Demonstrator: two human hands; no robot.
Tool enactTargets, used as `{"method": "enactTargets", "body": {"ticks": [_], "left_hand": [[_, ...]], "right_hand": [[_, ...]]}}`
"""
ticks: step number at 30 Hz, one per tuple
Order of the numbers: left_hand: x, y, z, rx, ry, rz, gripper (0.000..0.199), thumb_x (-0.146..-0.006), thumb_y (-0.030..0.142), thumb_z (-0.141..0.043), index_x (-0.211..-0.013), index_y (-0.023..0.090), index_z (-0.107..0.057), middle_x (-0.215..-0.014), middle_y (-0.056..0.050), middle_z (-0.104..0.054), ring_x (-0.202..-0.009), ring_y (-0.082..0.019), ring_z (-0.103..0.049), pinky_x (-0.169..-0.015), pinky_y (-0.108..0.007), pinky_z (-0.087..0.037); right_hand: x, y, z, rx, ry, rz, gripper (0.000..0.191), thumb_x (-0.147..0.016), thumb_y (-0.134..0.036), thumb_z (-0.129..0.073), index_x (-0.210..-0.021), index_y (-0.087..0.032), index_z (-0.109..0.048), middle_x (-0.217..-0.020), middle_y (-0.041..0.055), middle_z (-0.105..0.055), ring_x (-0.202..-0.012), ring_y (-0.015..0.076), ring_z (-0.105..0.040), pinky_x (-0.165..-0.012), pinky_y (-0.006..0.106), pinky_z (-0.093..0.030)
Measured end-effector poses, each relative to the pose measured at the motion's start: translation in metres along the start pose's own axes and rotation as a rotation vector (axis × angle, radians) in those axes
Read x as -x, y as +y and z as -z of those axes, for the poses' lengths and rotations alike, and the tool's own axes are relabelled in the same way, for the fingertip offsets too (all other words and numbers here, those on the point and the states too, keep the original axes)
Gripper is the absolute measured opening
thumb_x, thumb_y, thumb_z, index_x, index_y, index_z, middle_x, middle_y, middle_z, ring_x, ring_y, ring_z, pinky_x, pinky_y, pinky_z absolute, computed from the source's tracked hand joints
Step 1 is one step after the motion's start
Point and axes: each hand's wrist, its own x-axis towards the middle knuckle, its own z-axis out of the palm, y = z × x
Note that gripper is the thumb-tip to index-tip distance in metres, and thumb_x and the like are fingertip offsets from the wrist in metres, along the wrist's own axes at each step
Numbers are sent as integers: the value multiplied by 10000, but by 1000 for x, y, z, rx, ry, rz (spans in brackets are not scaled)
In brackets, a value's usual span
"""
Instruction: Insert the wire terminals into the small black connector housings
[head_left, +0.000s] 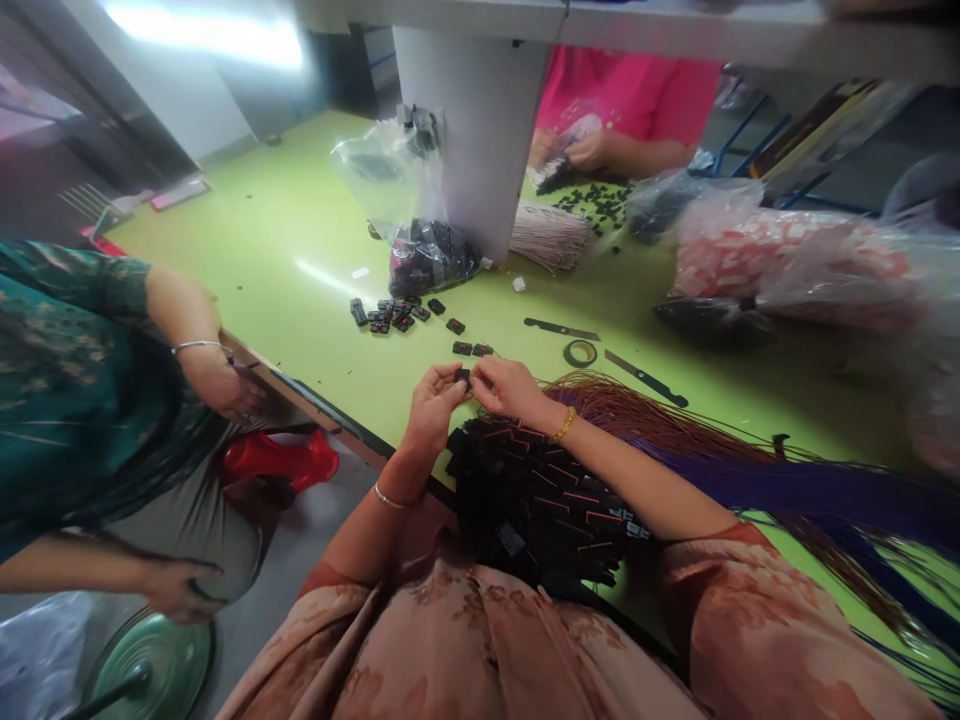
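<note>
My left hand (pixel 432 402) pinches a small black plastic connector (pixel 463 378) between thumb and fingertips, above the table's near edge. Against the connector's right side, the fingers of my right hand (pixel 511 388) are closed in a pinch; any wire between them is too small to make out. Just beyond my fingers lie two loose black connectors (pixel 472 349) with red marks, and a heap of similar connectors (pixel 394 315) is farther left. Below my right forearm rests a thick bundle of black connectors (pixel 536 490), from which long brown and purple wires (pixel 720 470) run right.
A roll of tape (pixel 580 353) lies between two dark flat blades (pixel 646 378). Plastic bags (pixel 431 258) of parts stand by a white post (pixel 472 130). Across the table (pixel 292 220) a person in pink (pixel 630 100) handles parts; another person (pixel 67 400) sits at left.
</note>
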Motion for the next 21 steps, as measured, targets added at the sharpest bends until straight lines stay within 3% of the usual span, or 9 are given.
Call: {"method": "enactTargets", "body": {"ticks": [6, 12, 14, 17, 21], "left_hand": [[1, 3, -2, 25, 22, 40, 305, -657, 125, -718, -941, 153, -610, -883, -29, -643, -778, -110, -609, -753, -265, -495], [2, 2, -6, -31, 11, -21, 302, -639, 126, -718, -917, 142, -603, -865, -35, -645, -769, -115, -609, -720, -258, -496], [3, 2, -6, -41, 1, -20, 315, -634, 143, -721, -926, 146, -603, -863, -30, -638, -768, -113, -604, -706, -252, -499], [6, 2, -6, -39, -18, -10, 323, -640, 160, -718, -942, 158, -603, -872, -20, -623, -781, -109, -598, -709, -250, -506], [9, 0, -8, -40, -68, -2, 323, -658, 169, -710, -960, 164, -596, -901, -28, -621, -816, -123, -605, -730, -267, -514]], "right_hand": [[1, 2, 0, -40, -40, -5, 147, -856, -236, -453, -783, -169, -562, -745, 45, -580, -660, 139, -466, -617, 255, -319], [0, 2, 0, -17, -61, -30, 106, -800, -199, -503, -745, -161, -585, -720, 36, -597, -620, 128, -450, -582, 255, -289], [-4, 7, 6, -48, -8, -97, 156, -838, -219, -472, -778, -162, -604, -744, 34, -621, -636, 125, -477, -601, 247, -312], [-13, 23, 18, 7, 109, -307, 216, -877, -243, -432, -845, -153, -626, -796, 51, -657, -686, 139, -522, -643, 251, -342], [-23, 43, 22, 198, -80, -473, 154, -813, -249, -524, -814, -158, -647, -852, 83, -687, -748, 181, -564, -643, 271, -346]]}}
